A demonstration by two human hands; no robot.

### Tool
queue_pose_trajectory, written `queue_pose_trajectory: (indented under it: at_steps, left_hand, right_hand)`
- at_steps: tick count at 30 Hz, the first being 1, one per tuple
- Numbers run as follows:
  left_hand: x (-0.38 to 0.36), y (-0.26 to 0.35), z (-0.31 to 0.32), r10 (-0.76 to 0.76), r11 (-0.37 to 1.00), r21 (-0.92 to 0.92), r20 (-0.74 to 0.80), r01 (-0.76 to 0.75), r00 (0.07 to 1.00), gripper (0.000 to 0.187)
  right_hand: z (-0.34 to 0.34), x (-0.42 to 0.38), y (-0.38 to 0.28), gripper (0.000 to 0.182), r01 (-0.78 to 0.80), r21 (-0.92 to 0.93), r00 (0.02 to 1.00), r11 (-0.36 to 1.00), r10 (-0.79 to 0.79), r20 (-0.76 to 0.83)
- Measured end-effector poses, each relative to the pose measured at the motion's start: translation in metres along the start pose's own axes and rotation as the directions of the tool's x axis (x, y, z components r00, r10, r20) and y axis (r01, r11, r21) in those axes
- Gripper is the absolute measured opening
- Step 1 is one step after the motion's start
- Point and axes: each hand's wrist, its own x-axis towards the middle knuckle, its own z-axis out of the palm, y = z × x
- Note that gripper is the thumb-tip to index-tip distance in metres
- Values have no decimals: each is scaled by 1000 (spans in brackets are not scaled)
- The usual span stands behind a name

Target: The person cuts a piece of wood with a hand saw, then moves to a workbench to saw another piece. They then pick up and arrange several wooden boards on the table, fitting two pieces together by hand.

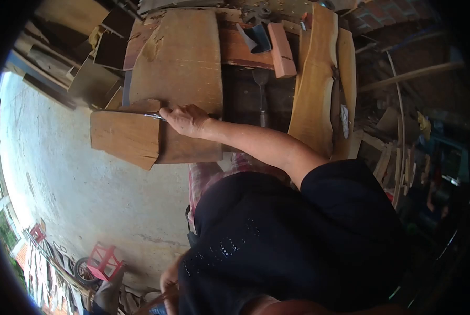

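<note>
My right hand [185, 121] reaches across from the right, closed on a slim shiny metal tool [153, 115] whose kind I cannot tell. The tool's end meets the upper edge of a brown board piece [125, 134] with angled corners, which juts out to the left. Under the hand lies a wide, worn wooden board [185, 63]. Low at the left side of my body, my left hand [169, 281] shows in part, fingers curled, near a dark bluish thing [159, 310] cut off by the frame's bottom.
Right of the wide board lie a flat-bladed tool [262, 86], a reddish wood block [282, 50], a curled dark sheet [256, 39] and a long live-edge plank [313, 89]. Boards lean at upper left. A red stool [105, 261] stands on the concrete floor [98, 194].
</note>
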Motion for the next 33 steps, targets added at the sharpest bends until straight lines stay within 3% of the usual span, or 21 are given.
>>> queue_pose_trajectory:
  at_steps: [1, 3, 4, 5, 6, 7, 9, 11, 13, 14, 16, 17, 19, 23, 25, 26, 31, 33]
  left_hand:
    - [-11, -2, 6, 15, 999, -39, -28, -16, 1000, 35]
    - [40, -1, -60, 85, 898, 422, -447, 126, 890, 34]
    - [76, 28, -71, 410, 832, 554, -656, 34, 634, 35]
    - [111, 54, -74, 667, 701, 713, -660, 6, 346, 36]
    - [141, 82, -76, 733, 667, 743, -641, -59, 226, 36]
    - [173, 96, -84, 839, 532, 847, -526, -11, 137, 38]
    - [225, 118, -76, 813, 572, 817, -576, 72, 83, 47]
    - [256, 127, -69, 795, 603, 785, -605, 139, -35, 53]
    - [278, 124, -72, 731, 681, 722, -679, 121, -65, 60]
    - [288, 118, -78, 681, 720, 668, -732, 191, -8, 60]
    - [297, 108, -88, 740, 660, 706, -670, 258, -58, 58]
    - [298, 109, -87, 731, 666, 691, -679, 282, -63, 58]
    - [299, 115, -88, 682, 726, 661, -727, 190, -82, 58]
    - [313, 126, -101, 578, 786, 483, -795, 386, -182, 55]
    - [313, 133, -103, 541, 814, 448, -816, 370, -202, 54]
    - [310, 138, -100, 507, 824, 417, -845, 385, -171, 53]
    - [313, 134, -104, 429, 873, 348, -881, 341, -200, 57]
    - [319, 139, -107, 422, 881, 343, -880, 326, -217, 57]
  right_hand:
    - [-12, 1, -5, 18, -8, -10, 998, 1000, 9, 69]
    - [-12, 4, -8, 12, 1, 18, 999, 1000, -2, 43]
    - [-8, 5, -7, 12, -11, -38, 998, 999, 14, 58]
    - [-6, 6, -6, 12, 30, -37, 997, 999, -27, 72]
    - [-5, 6, -4, 12, 27, -37, 999, 999, -25, 43]
    - [-3, 7, -5, 13, 13, -39, 1000, 999, -13, 6]
    - [-4, 6, -8, 14, -10, -36, 1000, 999, 11, 28]
    - [2, 5, -6, 14, -50, -74, 998, 996, 53, 41]
    - [15, 3, 3, 14, -6, -11, 999, 1000, 6, -35]
    - [25, 3, 11, 13, 46, -36, 997, 998, -48, -58]
    - [11, 1, 2, 14, 78, -63, 988, 995, -86, -127]
    - [9, 1, -2, 16, 23, -59, 997, 998, -28, -70]
    - [24, 0, 5, 17, 59, -59, 992, 997, -65, -108]
    - [-1, 3, -3, 18, 7, 5, 999, 1000, -7, -42]
    - [1, 6, 0, 22, -9, 35, 999, 999, 8, 50]
    - [0, 4, -3, 22, -13, 26, 998, 1000, 12, 60]
    - [-7, -2, 2, 21, 56, -22, 997, 998, -55, 44]
    - [-21, -30, 10, 22, -9, -35, 994, 999, 13, 111]
